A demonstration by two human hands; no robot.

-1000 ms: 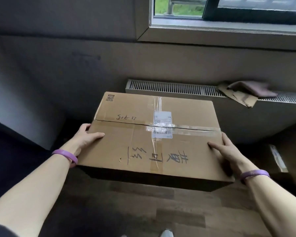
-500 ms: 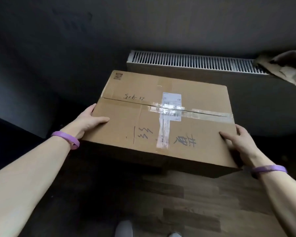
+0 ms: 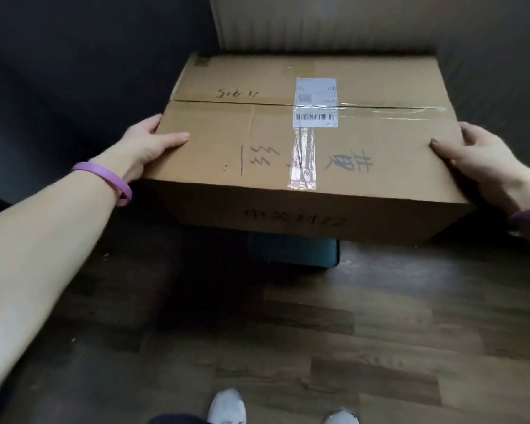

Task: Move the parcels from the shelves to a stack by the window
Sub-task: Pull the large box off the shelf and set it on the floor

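Note:
A large brown cardboard parcel (image 3: 303, 142), taped along its seam and bearing a white shipping label and black handwriting, sits low in front of me. Under it shows a smaller dark teal box (image 3: 297, 249); whether the parcel rests fully on it I cannot tell. My left hand (image 3: 146, 145) grips the parcel's left edge, thumb on top, fingers down the side. My right hand (image 3: 478, 157) grips the right edge the same way. Both wrists wear purple bands.
A white radiator (image 3: 318, 22) stands against the wall right behind the parcel. Dark walls (image 3: 74, 71) close in on the left. Dark wood flooring (image 3: 349, 332) spreads in front, with my white shoes (image 3: 227, 407) at the bottom edge.
The parcel has come down from chest height to just above the floor in front of the radiator, over the teal box. My view has tilted down; the window is out of sight.

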